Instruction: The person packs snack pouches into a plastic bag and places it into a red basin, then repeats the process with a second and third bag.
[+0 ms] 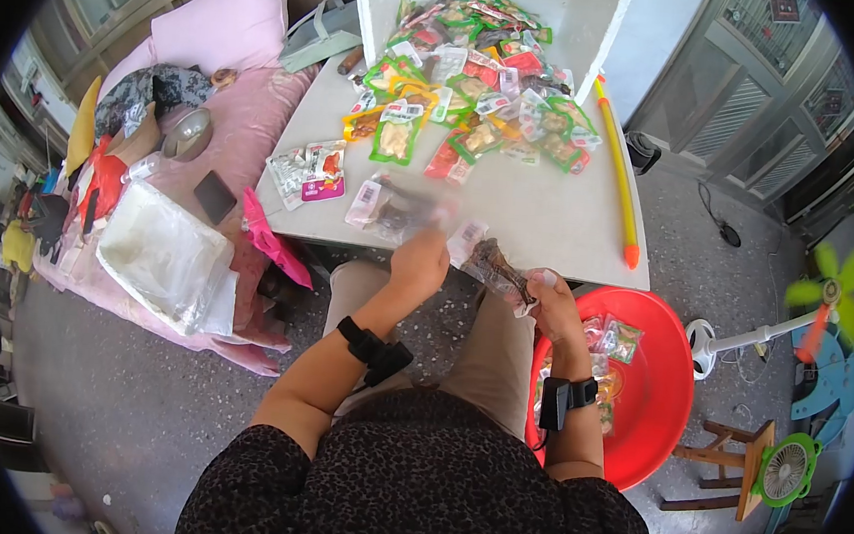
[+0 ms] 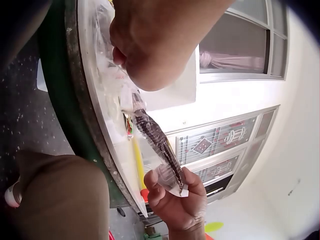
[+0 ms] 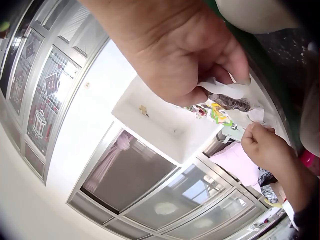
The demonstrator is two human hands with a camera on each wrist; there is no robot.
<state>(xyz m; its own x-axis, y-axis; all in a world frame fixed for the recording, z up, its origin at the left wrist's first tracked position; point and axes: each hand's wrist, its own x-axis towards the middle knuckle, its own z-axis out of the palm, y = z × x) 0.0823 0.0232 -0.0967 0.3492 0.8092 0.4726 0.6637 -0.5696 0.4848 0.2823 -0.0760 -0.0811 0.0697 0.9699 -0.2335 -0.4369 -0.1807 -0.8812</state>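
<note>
In the head view my right hand (image 1: 556, 307) pinches one end of a long clear snack packet (image 1: 495, 265) with dark brown food inside. That packet slants up toward the table's front edge, its pale labelled end close to my left hand. My left hand (image 1: 419, 266) has curled fingers at the near side of another clear packet (image 1: 391, 212), which shows a white barcode label and is partly blurred. In the left wrist view plastic film (image 2: 102, 32) shows beside the curled left fingers. A few silver and pink packets (image 1: 309, 172) lie left of the hands.
A white foam box (image 1: 606, 30) lies on its side at the table's back, with many colourful packets (image 1: 482, 81) spilling out. A yellow tube (image 1: 615, 171) lies along the right side. A red basin (image 1: 673, 387) with packets stands below right. A pink-covered bed (image 1: 258, 123) is at left.
</note>
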